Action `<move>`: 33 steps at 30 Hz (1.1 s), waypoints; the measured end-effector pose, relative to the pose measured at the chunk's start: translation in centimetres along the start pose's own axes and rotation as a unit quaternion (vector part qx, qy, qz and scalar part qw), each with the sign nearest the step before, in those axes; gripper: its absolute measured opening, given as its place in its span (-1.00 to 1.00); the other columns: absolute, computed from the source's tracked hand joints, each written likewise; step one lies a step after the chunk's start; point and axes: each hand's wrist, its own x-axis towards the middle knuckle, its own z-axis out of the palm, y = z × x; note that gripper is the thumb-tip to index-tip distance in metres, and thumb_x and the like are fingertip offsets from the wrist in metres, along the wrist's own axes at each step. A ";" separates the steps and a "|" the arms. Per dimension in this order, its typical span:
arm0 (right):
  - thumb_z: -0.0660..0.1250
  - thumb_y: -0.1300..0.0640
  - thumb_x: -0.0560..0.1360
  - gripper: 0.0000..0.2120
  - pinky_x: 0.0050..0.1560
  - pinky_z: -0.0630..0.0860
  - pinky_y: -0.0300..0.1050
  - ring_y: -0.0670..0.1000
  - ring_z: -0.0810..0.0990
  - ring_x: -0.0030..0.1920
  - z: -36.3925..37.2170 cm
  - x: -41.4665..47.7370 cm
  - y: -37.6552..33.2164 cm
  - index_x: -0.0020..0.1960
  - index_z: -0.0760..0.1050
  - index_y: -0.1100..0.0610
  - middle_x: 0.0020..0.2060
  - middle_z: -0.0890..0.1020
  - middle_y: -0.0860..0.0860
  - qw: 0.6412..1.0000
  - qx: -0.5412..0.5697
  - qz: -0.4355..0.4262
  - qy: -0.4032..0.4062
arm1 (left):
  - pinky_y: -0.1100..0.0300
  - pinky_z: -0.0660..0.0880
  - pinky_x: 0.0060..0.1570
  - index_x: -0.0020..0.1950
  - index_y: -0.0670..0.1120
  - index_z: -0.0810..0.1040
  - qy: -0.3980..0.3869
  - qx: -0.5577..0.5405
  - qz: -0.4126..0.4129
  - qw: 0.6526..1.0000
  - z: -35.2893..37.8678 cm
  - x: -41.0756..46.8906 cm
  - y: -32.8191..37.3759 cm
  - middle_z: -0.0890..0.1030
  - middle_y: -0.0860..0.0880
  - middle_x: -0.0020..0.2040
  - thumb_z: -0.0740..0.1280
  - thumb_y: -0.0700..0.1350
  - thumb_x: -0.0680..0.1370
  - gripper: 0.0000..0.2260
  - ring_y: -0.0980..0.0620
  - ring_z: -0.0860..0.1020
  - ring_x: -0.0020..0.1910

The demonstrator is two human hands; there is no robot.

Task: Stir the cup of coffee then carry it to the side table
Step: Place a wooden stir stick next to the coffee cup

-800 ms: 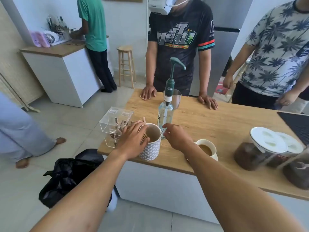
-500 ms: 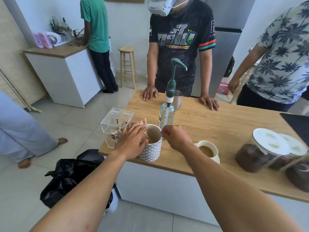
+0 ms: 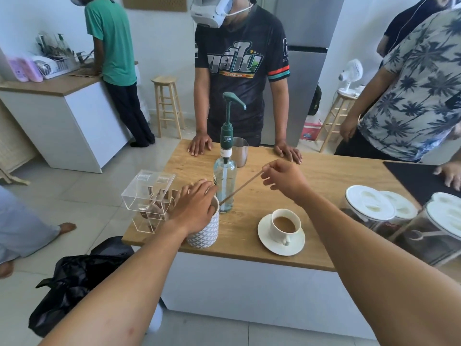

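A white cup of coffee (image 3: 285,225) stands on a white saucer (image 3: 267,237) near the front edge of the wooden counter (image 3: 324,183). My right hand (image 3: 284,177) is raised above the counter, pinching the top end of a thin wooden stir stick (image 3: 239,189); the stick's lower end still reaches the rim of the patterned white holder (image 3: 205,233). My left hand (image 3: 195,206) lies over that holder's mouth and grips it. The cup sits to the right of the holder, below my right hand.
A glass syrup bottle with a green pump (image 3: 225,171) and a steel pitcher (image 3: 240,152) stand behind the holder. A clear acrylic box (image 3: 147,191) sits at the counter's left corner, lidded jars (image 3: 369,208) at the right. People stand around the counter; a black bag (image 3: 74,275) lies on the floor.
My right hand has risen up and to the right from the holder, drawing one stir stick out of it. My left hand has stayed on the holder.
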 end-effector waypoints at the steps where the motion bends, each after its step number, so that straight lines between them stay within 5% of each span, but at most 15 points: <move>1: 0.24 0.16 0.61 -0.84 -0.02 0.60 0.00 -0.01 0.64 -0.18 -1.1 0.0 0.0 0.06 0.56 0.19 -0.14 0.66 0.04 1.000 0.009 0.006 0.012 | -0.09 -0.03 0.50 0.53 -0.05 0.20 0.001 0.000 0.005 1.000 -0.1 0.4 0.4 0.17 -0.03 0.57 0.16 -0.16 0.61 -0.53 -0.01 0.01 0.58; 5: 0.23 0.13 0.63 -0.81 -0.02 0.61 -0.04 0.00 0.66 -0.14 -5.7 -0.5 1.0 0.11 0.54 0.20 -0.13 0.67 0.02 0.998 0.018 0.028 0.055 | -0.04 0.00 0.47 0.52 -0.05 0.20 0.010 0.000 0.035 0.999 0.2 2.4 2.6 0.17 -0.03 0.57 0.18 -0.36 0.52 -0.41 -0.01 -0.02 0.57; 14: 0.26 0.10 0.62 -0.88 -0.08 0.62 -0.09 0.03 0.67 -0.11 -11.6 -2.4 4.6 0.00 0.53 0.12 -0.11 0.68 0.05 0.990 0.037 0.075 0.113 | 0.02 0.01 0.48 0.56 -0.06 0.14 -0.028 0.010 0.090 0.995 4.5 4.9 7.2 0.10 -0.02 0.60 0.20 -0.39 0.55 -0.39 0.00 -0.05 0.58; 19: 0.26 0.10 0.62 -0.87 -0.13 0.58 -0.13 0.01 0.66 -0.16 -13.1 -3.1 6.4 0.02 0.53 0.15 -0.14 0.68 0.04 0.988 0.021 0.087 0.128 | 0.06 0.01 0.50 0.59 -0.09 0.03 -0.101 -0.001 0.068 0.993 6.5 5.4 8.1 0.00 -0.02 0.62 0.08 -0.21 0.66 -0.50 0.00 -0.06 0.59; 33: 0.23 0.20 0.60 -0.86 -0.29 0.48 -0.20 -0.06 0.58 -0.33 -11.6 -1.3 11.0 -0.12 0.51 0.11 -0.28 0.63 -0.01 0.989 -0.029 0.119 0.080 | -0.03 -0.02 0.52 0.61 0.00 -0.02 -0.153 -0.038 0.020 0.987 9.9 5.4 8.8 -0.03 -0.01 0.62 -0.03 0.07 0.69 -0.51 -0.02 -0.07 0.59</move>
